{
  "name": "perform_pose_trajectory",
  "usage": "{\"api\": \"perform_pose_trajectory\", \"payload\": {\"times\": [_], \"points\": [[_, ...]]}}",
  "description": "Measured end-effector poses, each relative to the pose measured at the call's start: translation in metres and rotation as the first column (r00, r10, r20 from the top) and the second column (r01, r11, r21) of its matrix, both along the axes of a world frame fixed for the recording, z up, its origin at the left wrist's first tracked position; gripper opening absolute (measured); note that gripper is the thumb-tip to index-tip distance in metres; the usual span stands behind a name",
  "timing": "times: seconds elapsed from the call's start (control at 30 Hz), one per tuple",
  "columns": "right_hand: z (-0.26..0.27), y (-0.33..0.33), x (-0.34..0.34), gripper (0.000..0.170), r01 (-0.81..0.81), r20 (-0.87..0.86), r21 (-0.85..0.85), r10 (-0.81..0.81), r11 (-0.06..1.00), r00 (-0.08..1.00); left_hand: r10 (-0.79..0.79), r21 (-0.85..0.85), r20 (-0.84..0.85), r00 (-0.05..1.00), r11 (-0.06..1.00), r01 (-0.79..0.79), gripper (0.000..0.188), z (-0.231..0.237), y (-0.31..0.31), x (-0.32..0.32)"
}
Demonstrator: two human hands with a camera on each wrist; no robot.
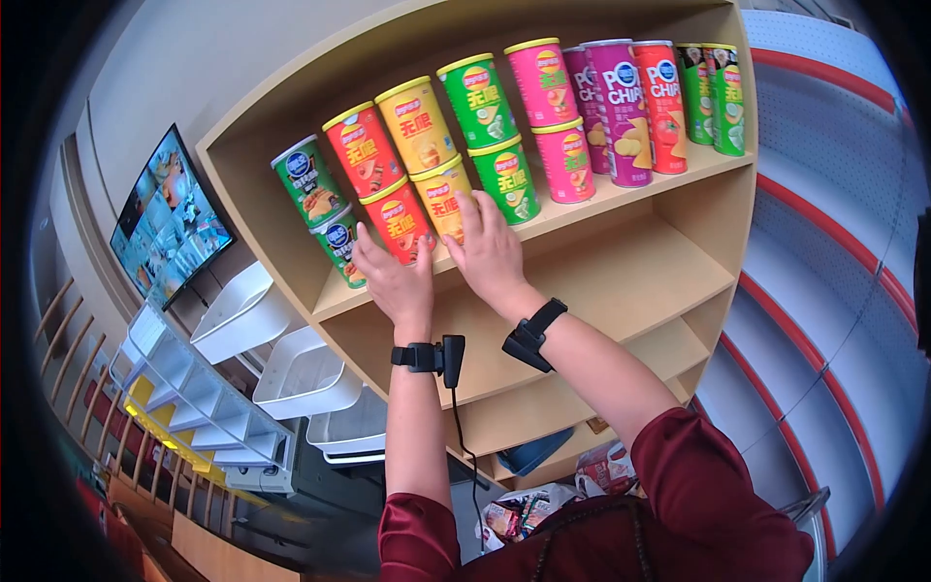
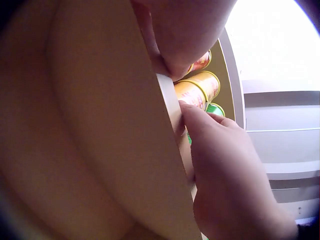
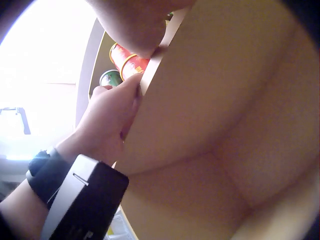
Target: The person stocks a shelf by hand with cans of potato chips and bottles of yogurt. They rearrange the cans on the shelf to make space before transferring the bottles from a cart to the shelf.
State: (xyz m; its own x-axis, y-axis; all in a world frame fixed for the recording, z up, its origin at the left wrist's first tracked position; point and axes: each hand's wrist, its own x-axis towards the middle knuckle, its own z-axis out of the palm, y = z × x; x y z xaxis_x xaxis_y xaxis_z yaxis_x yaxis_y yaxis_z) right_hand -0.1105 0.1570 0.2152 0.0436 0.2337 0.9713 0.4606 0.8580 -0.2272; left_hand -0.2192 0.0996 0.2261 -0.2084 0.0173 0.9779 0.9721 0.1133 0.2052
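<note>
My left hand is at the lower red chip can, with the thumb on its right side and the fingers on its left. My right hand spans the lower yellow chip can, thumb low on the left and fingertips at its right side. An upper red can and an upper yellow can stand stacked on these two. Left of them is a stack of dark green cans; to the right stand brighter green cans. The left wrist view shows the right thumb against the yellow can.
Pink cans, purple and red-orange tall cans continue the row on the wooden shelf. More shelf boards lie below. White racks with red edges stand right; white bins and a screen are left.
</note>
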Motion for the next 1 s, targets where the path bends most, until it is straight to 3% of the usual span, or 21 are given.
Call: {"api": "perform_pose_trajectory", "payload": {"times": [0.2,0.27,0.3,0.37,0.47,0.57,0.63,0.7,0.77,0.83,0.9,0.93,1.0], "points": [[-0.019,-0.005,0.017,0.055,-0.209,0.021,0.012,0.209,0.978,0.978,-0.074,0.006,-0.019,0.997,0.997,0.074,0.078,-0.013,-0.002,-0.004],[-0.03,-0.009,0.026,0.052,-0.226,0.095,0.063,0.219,0.972,0.971,-0.269,0.018,-0.072,0.961,0.963,0.27,0.074,-0.022,-0.009,-0.008],[-0.039,-0.011,0.032,0.051,-0.269,0.092,0.059,0.263,0.961,0.96,-0.25,0.072,-0.145,0.957,0.962,0.262,0.068,-0.03,-0.011,-0.013],[-0.062,-0.014,0.052,0.051,-0.302,0.143,0.075,0.289,0.95,0.946,-0.187,0.045,-0.225,0.956,0.978,0.202,0.062,-0.045,-0.037,-0.001],[-0.124,-0.013,0.097,0.047,-0.267,0.262,-0.01,0.26,0.964,0.929,-0.313,-0.127,-0.18,0.933,0.947,0.294,0.046,-0.096,-0.081,0.002],[-0.19,-0.009,0.153,0.044,-0.109,0.35,-0.217,0.182,0.97,0.919,-0.177,-0.332,-0.006,0.984,0.929,0.165,0.031,-0.167,-0.125,-0.011],[-0.221,-0.014,0.186,0.044,-0.003,0.267,-0.443,0.136,0.897,0.954,-0.131,-0.356,0.188,0.973,0.915,0.192,0.024,-0.203,-0.149,-0.027],[-0.243,-0.017,0.212,0.044,0.125,0.231,-0.479,-0.012,0.869,0.973,-0.025,-0.358,0.242,0.97,0.927,0.113,0.021,-0.221,-0.174,-0.032],[-0.256,-0.018,0.236,0.043,0.159,0.224,-0.488,-0.053,0.858,0.973,0.094,-0.357,0.234,0.968,0.934,-0.005,0.011,-0.23,-0.193,-0.034],[-0.265,-0.02,0.258,0.043,0.196,0.224,-0.498,-0.093,0.844,0.97,0.17,-0.385,0.217,0.961,0.92,-0.075,0.014,-0.243,-0.21,-0.041],[-0.273,-0.018,0.275,0.036,0.287,0.137,-0.555,-0.254,0.781,0.957,0.205,-0.363,0.245,0.948,0.926,-0.106,0.022,-0.25,-0.218,-0.045],[-0.279,-0.016,0.283,0.036,0.284,0.143,-0.556,-0.247,0.781,0.959,0.223,-0.43,0.272,0.936,0.898,-0.089,0.012,-0.254,-0.226,-0.051],[-0.296,-0.009,0.301,0.026,0.144,0.0,-0.676,-0.196,0.722,0.981,0.172,-0.272,0.314,0.934,0.959,-0.085,0.025,-0.247,-0.225,-0.045]]}}
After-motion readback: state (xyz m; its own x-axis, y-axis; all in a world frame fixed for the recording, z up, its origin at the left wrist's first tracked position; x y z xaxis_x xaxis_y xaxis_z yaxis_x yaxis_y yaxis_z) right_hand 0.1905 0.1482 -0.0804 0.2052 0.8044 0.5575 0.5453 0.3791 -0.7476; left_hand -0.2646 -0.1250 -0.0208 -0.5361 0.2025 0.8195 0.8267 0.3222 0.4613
